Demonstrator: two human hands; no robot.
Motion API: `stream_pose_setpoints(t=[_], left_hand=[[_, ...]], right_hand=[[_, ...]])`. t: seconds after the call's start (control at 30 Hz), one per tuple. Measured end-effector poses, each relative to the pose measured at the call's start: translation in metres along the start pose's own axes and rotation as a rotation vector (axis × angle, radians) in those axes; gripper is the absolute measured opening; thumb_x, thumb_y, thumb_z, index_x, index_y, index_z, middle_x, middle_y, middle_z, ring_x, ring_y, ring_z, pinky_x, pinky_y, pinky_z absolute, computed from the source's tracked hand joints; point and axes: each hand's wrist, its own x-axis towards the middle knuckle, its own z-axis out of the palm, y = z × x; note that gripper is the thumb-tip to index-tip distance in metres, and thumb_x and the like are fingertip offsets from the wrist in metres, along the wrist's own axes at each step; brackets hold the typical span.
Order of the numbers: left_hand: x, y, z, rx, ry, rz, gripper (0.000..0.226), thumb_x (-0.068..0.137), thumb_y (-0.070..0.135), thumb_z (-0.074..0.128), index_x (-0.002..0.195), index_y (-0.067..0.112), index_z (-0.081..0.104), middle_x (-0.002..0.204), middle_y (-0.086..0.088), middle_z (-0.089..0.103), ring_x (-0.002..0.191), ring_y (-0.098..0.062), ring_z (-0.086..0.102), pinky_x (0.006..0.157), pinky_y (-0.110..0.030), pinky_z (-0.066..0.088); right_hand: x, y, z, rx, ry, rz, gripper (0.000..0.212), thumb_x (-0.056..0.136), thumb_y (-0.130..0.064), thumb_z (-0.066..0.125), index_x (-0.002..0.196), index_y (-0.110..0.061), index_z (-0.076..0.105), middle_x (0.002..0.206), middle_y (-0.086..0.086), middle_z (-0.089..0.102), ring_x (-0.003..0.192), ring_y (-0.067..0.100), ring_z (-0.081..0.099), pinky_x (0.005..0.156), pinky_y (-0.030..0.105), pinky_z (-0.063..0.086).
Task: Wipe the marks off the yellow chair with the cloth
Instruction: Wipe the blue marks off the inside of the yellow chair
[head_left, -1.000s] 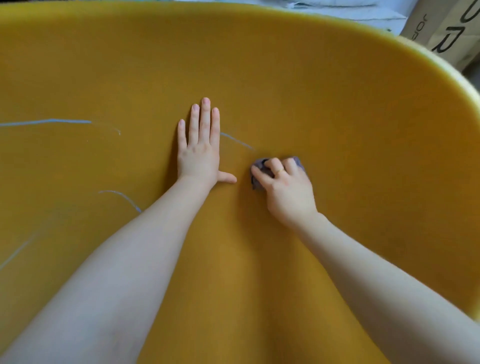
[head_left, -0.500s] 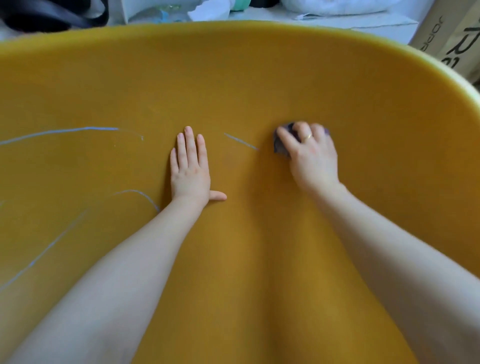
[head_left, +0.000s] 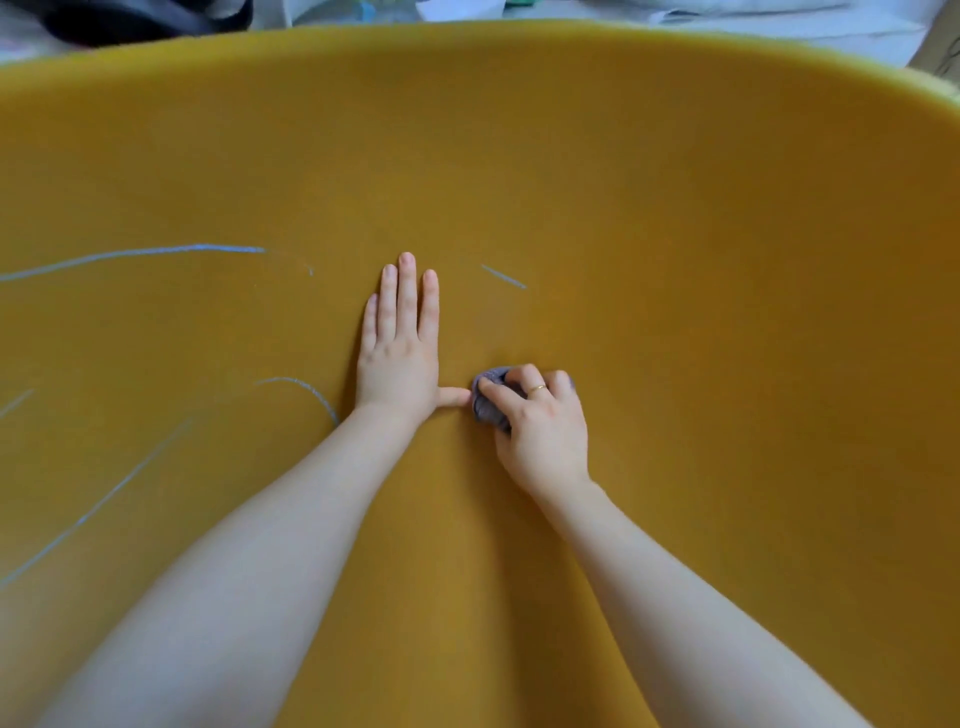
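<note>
The yellow chair (head_left: 675, 234) fills almost the whole view as a wide curved shell. Pale blue marks cross it: a short stroke (head_left: 503, 276) beyond my hands, a long line (head_left: 135, 254) at the left, a curved one (head_left: 306, 389) by my left wrist and a faint diagonal (head_left: 98, 509) at lower left. My left hand (head_left: 397, 348) lies flat on the chair, fingers together, thumb out to the right. My right hand (head_left: 540, 421) is shut on a small bunched grey cloth (head_left: 488, 402), pressed to the chair right next to the left thumb.
Beyond the chair's far rim lie a dark strap or bag (head_left: 145, 21) at top left and white papers or bedding (head_left: 727, 21) at top right. A cardboard box corner (head_left: 940, 57) shows at the far right.
My right hand has brought the cloth back down and left, from near the short stroke to beside my left thumb. The left hand stays flat in place.
</note>
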Motion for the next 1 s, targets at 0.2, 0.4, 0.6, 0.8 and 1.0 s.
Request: stream_pose_setpoints(t=[0.2,0.4,0.6,0.8,1.0], left_hand=[[-0.002,-0.001,-0.01,0.062,-0.073,0.013,0.131,0.064,0.064,0.068,0.146,0.008,-0.018,0.152,-0.015,-0.025,0.142,-0.03,-0.018,0.116,-0.038,-0.004],[0.005,-0.028,-0.037,0.401,-0.024,0.133,0.122,0.073,0.057,0.066,0.144,0.008,-0.02,0.154,-0.009,-0.022,0.144,-0.027,-0.011,0.116,-0.038,-0.004],[0.027,-0.035,-0.044,0.432,0.001,0.102,0.137,0.06,0.063,0.071,0.143,0.006,-0.023,0.154,-0.011,-0.022,0.144,-0.024,-0.013,0.116,-0.037,-0.004],[0.029,-0.042,-0.039,0.415,0.029,0.124,0.138,0.06,0.065,0.069,0.142,0.007,-0.025,0.154,-0.009,-0.023,0.144,-0.024,-0.013,0.116,-0.038,-0.004],[0.029,-0.045,-0.041,0.357,0.034,0.039,0.143,0.055,0.07,0.069,0.143,0.009,-0.025,0.151,-0.02,-0.025,0.142,-0.033,-0.017,0.114,-0.04,-0.008]], right_hand=[[0.048,0.025,-0.023,-0.125,0.015,-0.12,0.039,0.063,-0.005,0.07,0.099,-0.021,0.07,0.083,0.01,0.064,0.066,0.03,0.055,0.053,0.028,0.044],[0.14,0.058,-0.078,-0.238,0.405,-0.032,0.032,0.075,-0.009,0.054,0.101,-0.02,0.067,0.092,0.009,0.066,0.074,0.032,0.058,0.055,0.03,0.042],[0.115,0.048,-0.038,-0.25,0.405,-0.086,0.037,0.077,-0.015,0.054,0.113,-0.015,0.064,0.106,0.011,0.066,0.075,0.031,0.056,0.064,0.032,0.047],[0.035,0.017,0.008,-0.173,0.077,-0.178,0.045,0.086,-0.039,0.045,0.121,-0.014,0.06,0.114,0.014,0.062,0.09,0.028,0.045,0.081,0.037,0.043],[0.075,0.036,-0.018,-0.366,0.194,-0.42,0.041,0.082,-0.013,0.042,0.117,-0.019,0.064,0.105,0.01,0.067,0.085,0.029,0.062,0.077,0.035,0.045]])
